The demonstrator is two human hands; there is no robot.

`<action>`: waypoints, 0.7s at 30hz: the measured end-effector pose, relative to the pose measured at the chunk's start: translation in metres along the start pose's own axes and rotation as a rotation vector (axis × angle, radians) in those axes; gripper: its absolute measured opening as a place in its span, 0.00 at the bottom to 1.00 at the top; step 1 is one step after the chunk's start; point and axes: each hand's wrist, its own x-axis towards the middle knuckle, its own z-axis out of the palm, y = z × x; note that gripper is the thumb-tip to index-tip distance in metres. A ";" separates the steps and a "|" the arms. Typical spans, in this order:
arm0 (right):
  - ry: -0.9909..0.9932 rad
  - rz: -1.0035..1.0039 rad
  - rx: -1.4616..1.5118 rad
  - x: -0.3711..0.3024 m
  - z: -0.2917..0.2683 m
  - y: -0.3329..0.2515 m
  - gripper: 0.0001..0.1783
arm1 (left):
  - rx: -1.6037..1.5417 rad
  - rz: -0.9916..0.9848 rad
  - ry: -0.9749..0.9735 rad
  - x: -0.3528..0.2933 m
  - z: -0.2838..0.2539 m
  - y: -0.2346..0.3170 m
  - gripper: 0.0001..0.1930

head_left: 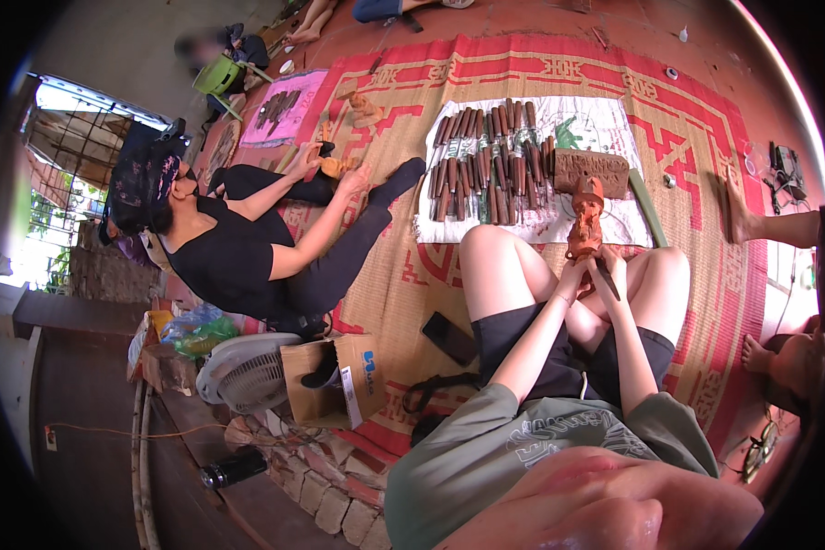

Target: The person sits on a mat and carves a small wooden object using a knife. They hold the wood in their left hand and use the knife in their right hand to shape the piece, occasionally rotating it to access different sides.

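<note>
A reddish-brown carved wooden figure (pixel 586 218) stands out from my hands between my bent knees, its far end over a brown wooden block (pixel 593 174). My left hand (pixel 573 274) is closed round its near end. In my right hand (pixel 611 263), the fingers are wrapped round a slim carving tool (pixel 607 279) with a dark handle, close beside the figure; its tip is hidden. Beyond my knees, several wooden-handled carving tools (pixel 497 170) lie in rows on a white cloth (pixel 605 112).
A patterned red and tan mat (pixel 390 266) lies beneath. At left, a co-worker (pixel 238 229) in black holds a pale carving (pixel 337 167). A phone (pixel 449 338), a cardboard box (pixel 362 380) and a grey fan (pixel 247 374) lie left of me. Another person's foot (pixel 735 215) rests at right.
</note>
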 end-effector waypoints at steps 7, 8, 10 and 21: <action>0.036 0.038 0.061 0.003 -0.010 -0.004 0.09 | 0.035 -0.034 0.008 0.002 0.006 -0.002 0.08; 0.020 0.020 0.033 0.000 -0.005 0.000 0.09 | 0.007 -0.004 -0.022 0.001 0.002 -0.002 0.08; -0.016 0.009 -0.025 -0.004 -0.001 0.000 0.09 | 0.012 -0.006 -0.027 0.004 -0.007 -0.009 0.07; 0.018 -0.076 -0.034 -0.001 -0.003 -0.001 0.07 | 0.041 -0.034 0.006 0.005 -0.004 -0.008 0.07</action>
